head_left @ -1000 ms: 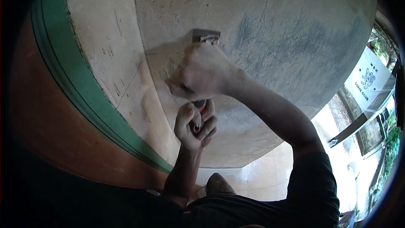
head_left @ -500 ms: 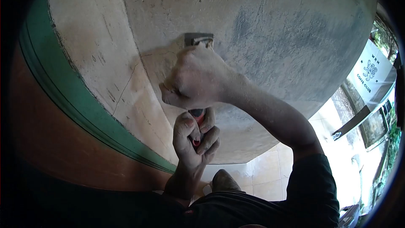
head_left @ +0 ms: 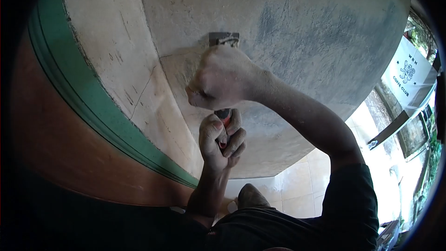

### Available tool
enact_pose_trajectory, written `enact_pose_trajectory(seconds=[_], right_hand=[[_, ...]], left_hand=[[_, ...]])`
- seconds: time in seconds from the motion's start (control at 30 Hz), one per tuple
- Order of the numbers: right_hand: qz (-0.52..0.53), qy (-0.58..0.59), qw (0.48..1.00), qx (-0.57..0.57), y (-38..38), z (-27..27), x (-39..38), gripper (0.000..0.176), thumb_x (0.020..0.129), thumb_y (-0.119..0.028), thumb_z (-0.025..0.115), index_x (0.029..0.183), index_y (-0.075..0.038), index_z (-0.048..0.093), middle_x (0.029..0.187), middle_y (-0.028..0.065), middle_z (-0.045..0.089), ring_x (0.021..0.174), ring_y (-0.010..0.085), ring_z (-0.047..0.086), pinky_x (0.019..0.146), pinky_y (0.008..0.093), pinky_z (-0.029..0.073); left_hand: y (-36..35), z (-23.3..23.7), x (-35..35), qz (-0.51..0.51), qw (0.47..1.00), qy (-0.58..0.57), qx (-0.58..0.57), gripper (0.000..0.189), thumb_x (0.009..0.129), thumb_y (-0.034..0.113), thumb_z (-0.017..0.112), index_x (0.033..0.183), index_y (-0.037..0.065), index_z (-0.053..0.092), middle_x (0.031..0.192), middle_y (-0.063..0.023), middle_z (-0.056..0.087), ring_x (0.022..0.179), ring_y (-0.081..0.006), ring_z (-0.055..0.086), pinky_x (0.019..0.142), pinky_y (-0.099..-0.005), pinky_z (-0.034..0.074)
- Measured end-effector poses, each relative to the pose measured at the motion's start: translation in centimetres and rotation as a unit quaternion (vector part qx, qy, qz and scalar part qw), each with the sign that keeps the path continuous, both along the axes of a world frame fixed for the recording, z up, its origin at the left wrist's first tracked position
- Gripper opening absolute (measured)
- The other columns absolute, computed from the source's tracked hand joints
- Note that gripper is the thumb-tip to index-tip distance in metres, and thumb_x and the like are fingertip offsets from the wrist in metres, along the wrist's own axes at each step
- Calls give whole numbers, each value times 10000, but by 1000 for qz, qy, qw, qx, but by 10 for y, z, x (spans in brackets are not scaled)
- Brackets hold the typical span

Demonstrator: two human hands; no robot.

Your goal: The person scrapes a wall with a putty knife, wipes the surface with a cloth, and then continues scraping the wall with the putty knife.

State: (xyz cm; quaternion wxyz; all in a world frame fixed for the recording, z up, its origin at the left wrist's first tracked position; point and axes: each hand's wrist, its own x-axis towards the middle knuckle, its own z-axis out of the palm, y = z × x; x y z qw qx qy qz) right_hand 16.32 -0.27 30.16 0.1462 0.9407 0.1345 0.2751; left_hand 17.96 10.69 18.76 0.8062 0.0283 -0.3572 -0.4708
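Observation:
A scraper with a flat grey metal blade [head_left: 224,36] meets the plaster wall [head_left: 316,60]. My right hand [head_left: 223,76] is closed round the scraper just below the blade, its knuckles dusted pale. Lower down, the red and black handle [head_left: 226,120] shows between the fingers of my left hand [head_left: 220,142], which grips it near its end. The middle of the tool is hidden behind my right hand. Grey, roughened patches mark the wall to the right of the blade.
Left of the wall runs a green frame [head_left: 88,97] beside a brown panel [head_left: 83,153]. A thin crack crosses the plaster return. Below lie floor tiles [head_left: 297,186] and my shoe [head_left: 251,196]. A white banner [head_left: 408,71] hangs at the far right.
Both hands have risen slightly along with the scraper handle, while the blade stays at nearly the same spot on the wall. The whole view has shifted a little.

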Motion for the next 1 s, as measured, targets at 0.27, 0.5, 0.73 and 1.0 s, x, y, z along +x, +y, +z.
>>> enact_pose_trajectory(seconds=[0.27, 0.5, 0.73, 1.0], right_hand=[[43, -4, 997, 62, 2, -42, 0, 374, 827, -240, 529, 493, -81, 471, 426, 51, 434, 427, 235, 429, 483, 372, 393], [175, -212, 827, 490, 7, -68, -20, 243, 894, -90, 467, 664, -33, 413, 664, 60, 472, 565, 139, 454, 502, 291, 373], [-72, -160, 780, 601, -1, -185, -112, 214, 858, 64, 359, 1050, -29, 372, 993, 151, 468, 846, 207, 540, 683, 349, 466], [-288, -145, 789, 522, 14, -323, -177, 464, 832, 107, 379, 1257, -22, 247, 1135, 198, 525, 1149, 251, 514, 917, 377, 441]], left_hand=[[30, -23, -16, 29, 991, 48, 122, 309, 859, 147, 441, 577, 96, 327, 707, -56, 410, 353, -43, 256, 274, -182, 185], [31, -53, 9, 60, 981, -95, 158, 300, 871, 107, 490, 590, 73, 393, 653, -43, 419, 382, -45, 309, 317, -193, 213], [41, -85, 8, 52, 673, -627, 389, 290, 873, 210, 578, 744, -49, 581, 532, -83, 507, 499, -165, 515, 533, -346, 385], [30, -155, -29, -35, 666, -666, 334, 193, 874, 131, 542, 1010, 49, 651, 755, -97, 636, 693, -193, 606, 668, -318, 466]])
